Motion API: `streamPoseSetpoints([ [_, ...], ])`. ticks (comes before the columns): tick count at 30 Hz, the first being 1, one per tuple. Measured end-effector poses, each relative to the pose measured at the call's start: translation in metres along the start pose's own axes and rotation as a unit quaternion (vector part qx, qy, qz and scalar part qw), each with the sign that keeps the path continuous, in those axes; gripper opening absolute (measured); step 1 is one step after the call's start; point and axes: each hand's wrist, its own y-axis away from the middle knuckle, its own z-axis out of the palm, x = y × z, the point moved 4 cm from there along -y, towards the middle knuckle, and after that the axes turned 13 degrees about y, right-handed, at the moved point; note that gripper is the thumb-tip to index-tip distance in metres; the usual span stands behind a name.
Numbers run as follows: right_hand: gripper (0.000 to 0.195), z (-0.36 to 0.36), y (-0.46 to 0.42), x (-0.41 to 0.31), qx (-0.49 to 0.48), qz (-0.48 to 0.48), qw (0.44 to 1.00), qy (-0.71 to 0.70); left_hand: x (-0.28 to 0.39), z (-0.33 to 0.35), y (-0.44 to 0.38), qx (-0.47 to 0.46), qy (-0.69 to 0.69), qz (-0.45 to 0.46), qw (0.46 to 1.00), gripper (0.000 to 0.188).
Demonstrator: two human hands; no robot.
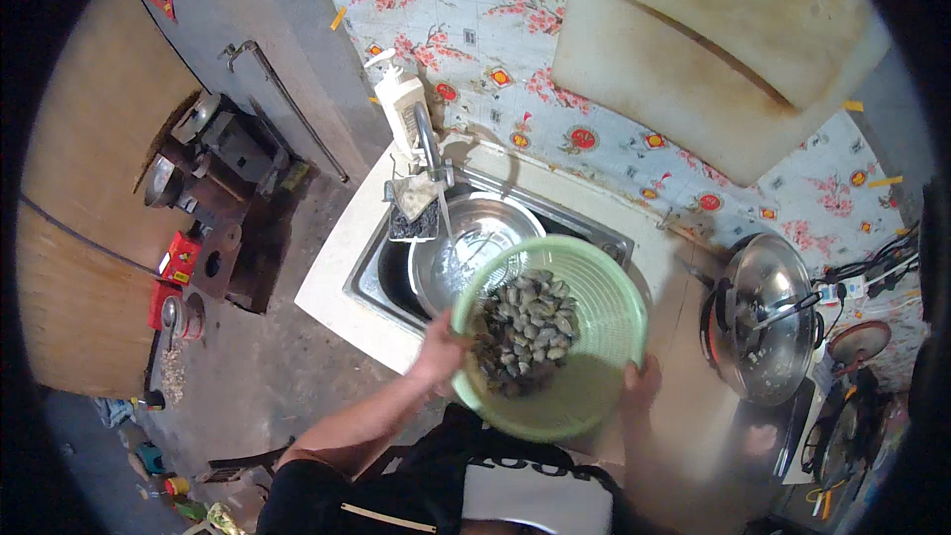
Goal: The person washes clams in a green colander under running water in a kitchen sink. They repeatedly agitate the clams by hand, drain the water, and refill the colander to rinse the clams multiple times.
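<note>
A green plastic colander basket (605, 312) is gripped by its rim in both my hands. My left hand (443, 349) holds the left side of the rim, and my right hand (640, 379) holds the right side. Clams (527, 319) lie heaped in the left part of the basket. Beyond it, a stainless steel basin (475, 234) sits in the metal sink (371, 279), its near right part hidden by the basket. Water runs from the curved faucet (426, 135) into the basin.
A pump bottle (401, 104) and a caddy with a cloth (414, 197) stand by the faucet. On the right counter is a steel wok (773, 319) with a utensil in it. Cutting boards (683, 89) lean against the patterned wall. At far left stands a rusty stove (230, 238).
</note>
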Motion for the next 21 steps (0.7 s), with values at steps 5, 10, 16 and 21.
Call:
streamPoseSetpoints([
  [5, 0.026, 0.028, 0.021, -0.089, 0.044, -0.040, 0.987, 0.152, -0.023, -0.033, -0.016, -0.003, 0.096, 0.038, 0.995, 0.056],
  [10, 0.026, -0.016, 0.005, -0.027, 0.051, 0.056, 0.997, -0.021, -0.012, 0.003, -0.007, -0.005, 0.049, 0.035, 0.998, 0.055],
  [16, 0.021, 0.009, 0.010, -0.076, 0.059, -0.096, 0.991, 0.066, -0.004, -0.033, -0.018, -0.014, 0.132, 0.020, 0.991, 0.053],
  [21, 0.022, -0.015, 0.008, -0.044, 0.128, -0.156, 0.956, 0.211, -0.028, -0.013, -0.030, -0.017, 0.089, -0.009, 0.996, 0.054],
])
